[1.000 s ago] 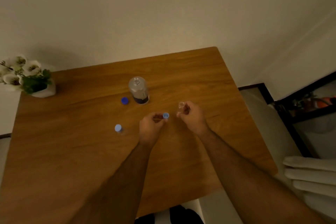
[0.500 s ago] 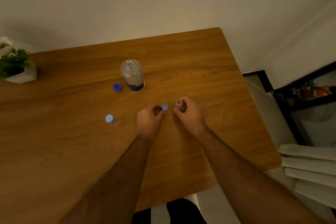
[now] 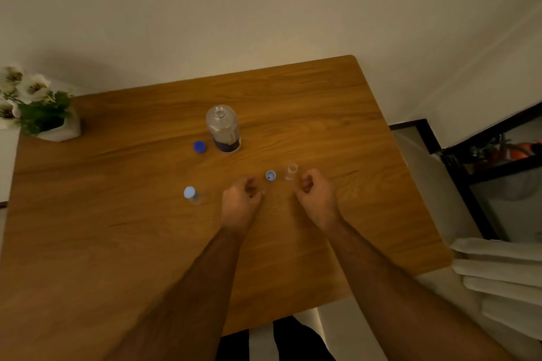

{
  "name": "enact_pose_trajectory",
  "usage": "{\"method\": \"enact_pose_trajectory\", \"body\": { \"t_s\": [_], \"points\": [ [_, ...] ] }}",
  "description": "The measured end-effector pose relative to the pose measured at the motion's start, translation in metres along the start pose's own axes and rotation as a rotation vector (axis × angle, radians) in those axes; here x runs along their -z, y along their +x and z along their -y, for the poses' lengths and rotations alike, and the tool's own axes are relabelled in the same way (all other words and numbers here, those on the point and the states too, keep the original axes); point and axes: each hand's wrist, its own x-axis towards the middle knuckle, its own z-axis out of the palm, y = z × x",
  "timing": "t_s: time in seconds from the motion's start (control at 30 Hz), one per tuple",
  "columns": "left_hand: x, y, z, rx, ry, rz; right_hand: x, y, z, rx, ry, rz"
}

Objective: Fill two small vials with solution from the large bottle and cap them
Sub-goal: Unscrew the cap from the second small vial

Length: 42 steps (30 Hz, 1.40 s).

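Observation:
A large clear bottle (image 3: 223,129) stands uncapped in the middle of the wooden table (image 3: 117,214), its dark blue cap (image 3: 199,146) lying just to its left. A small open vial (image 3: 291,172) stands upright in front of the bottle, with its light blue cap (image 3: 270,175) lying upside down beside it. A second small vial with a light blue cap (image 3: 191,194) stands further left. My left hand (image 3: 241,199) and my right hand (image 3: 316,195) rest on the table just short of the open vial and cap, fingers loosely curled, holding nothing.
A white pot with white flowers (image 3: 38,114) stands at the table's far left corner. A black shelf frame (image 3: 484,167) and folded white cloths (image 3: 504,278) lie off the table's right edge. A wall runs behind the table.
My left hand has let go of the light blue cap and my right hand has let go of the open vial. Both now stand on the table and the hands have drawn back.

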Motion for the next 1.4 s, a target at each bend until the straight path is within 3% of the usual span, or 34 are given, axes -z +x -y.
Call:
{"method": "enact_pose_trajectory", "body": {
  "t_s": [0.13, 0.37, 0.6, 0.77, 0.97, 1.2, 1.4],
  "points": [
    [0.014, -0.018, 0.014, 0.026, 0.031, 0.033, -0.012, -0.031, 0.006, -0.007, -0.075, 0.05],
    [0.042, -0.04, 0.047, 0.103, 0.039, 0.055, -0.045, -0.051, 0.059, 0.171, -0.01, 0.183],
    [0.082, -0.05, 0.089, 0.187, -0.033, -0.154, -0.075, -0.046, 0.1, 0.294, 0.02, 0.265],
    [0.104, -0.032, 0.098, 0.032, -0.038, -0.209, -0.093, -0.036, 0.117, 0.326, -0.016, 0.333],
    [0.108, -0.015, 0.1, -0.121, 0.019, -0.085, -0.109, -0.029, 0.13, 0.378, -0.02, 0.398],
    [0.118, -0.004, 0.085, -0.112, -0.018, -0.031, -0.1, -0.028, 0.139, 0.348, 0.112, 0.437],
    [0.16, 0.014, 0.02, -0.178, -0.12, -0.011, -0.047, -0.012, 0.18, 0.445, 0.237, 0.343]
  ]
}}
